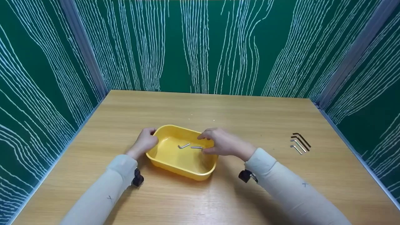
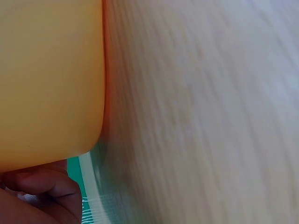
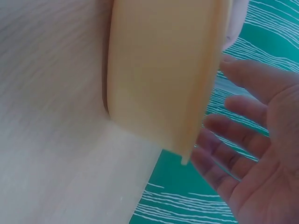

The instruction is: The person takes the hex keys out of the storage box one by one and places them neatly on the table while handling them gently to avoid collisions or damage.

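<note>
A yellow plastic tub sits on the table, with two small silver hex keys lying apart on its floor. My left hand grips the tub at its left end; in the left wrist view, curled fingers lie against the tub's side. At the opposite end, my right hand is over the rim, thumb and fingers spread with nothing held between them. The right wrist view shows its loosely bent fingers beside the tub's rim; whether they touch it I cannot tell.
To the right on the wooden table lie several L-shaped hex keys side by side, some dark and some silver. Green panels with white wavy lines stand along the back and both sides. A few tiny white specks dot the tabletop behind the tub.
</note>
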Demonstrator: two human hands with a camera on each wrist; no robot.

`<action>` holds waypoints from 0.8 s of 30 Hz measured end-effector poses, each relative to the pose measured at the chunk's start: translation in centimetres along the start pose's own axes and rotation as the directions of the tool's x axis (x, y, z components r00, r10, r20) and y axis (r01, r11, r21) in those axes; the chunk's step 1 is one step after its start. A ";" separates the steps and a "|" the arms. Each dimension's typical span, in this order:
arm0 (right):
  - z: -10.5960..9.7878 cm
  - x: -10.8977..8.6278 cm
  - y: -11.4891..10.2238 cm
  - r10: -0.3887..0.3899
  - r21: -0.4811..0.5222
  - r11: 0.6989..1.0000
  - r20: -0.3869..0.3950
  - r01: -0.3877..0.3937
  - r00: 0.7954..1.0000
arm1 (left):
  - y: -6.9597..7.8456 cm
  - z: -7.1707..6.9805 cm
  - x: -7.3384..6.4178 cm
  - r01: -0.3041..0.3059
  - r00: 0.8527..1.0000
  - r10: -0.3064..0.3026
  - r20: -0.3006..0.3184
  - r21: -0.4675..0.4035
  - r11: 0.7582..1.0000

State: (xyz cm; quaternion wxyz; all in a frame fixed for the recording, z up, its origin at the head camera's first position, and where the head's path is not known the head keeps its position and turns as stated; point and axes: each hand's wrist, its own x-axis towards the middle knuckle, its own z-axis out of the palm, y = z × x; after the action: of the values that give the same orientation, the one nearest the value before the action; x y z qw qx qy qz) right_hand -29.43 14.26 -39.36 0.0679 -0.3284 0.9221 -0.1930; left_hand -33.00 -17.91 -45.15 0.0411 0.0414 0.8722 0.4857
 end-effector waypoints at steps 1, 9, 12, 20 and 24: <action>0.2 0.2 -0.1 0.000 0.009 1.000 0.012 0.000 1.000 | 0.0 0.0 0.0 0.000 1.000 0.000 0.000 0.005 1.000; 1.5 1.3 -0.5 -0.004 0.045 0.999 0.089 0.000 0.996 | 0.1 0.1 0.0 -0.006 1.000 0.006 -0.020 0.005 1.000; 2.1 1.8 -0.9 0.009 0.035 0.999 0.121 -0.014 0.993 | 0.1 0.1 -0.1 -0.010 1.000 0.010 -0.024 -0.003 1.000; 3.4 2.8 -1.5 0.001 -0.061 0.998 0.157 0.009 0.988 | 0.2 0.2 -0.2 -0.015 1.000 0.015 -0.027 -0.012 1.000; 3.8 3.2 -1.6 -0.004 -0.096 0.995 0.159 0.019 0.987 | 0.3 0.2 -0.2 -0.015 0.999 0.015 -0.028 -0.006 1.000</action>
State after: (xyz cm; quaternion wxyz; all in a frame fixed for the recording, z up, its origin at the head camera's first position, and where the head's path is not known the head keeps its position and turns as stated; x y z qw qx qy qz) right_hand -30.06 9.95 -42.18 0.1237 -0.3509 0.9202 -0.1216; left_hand -32.77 -17.63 -45.00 0.0252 0.0411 0.8709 0.4891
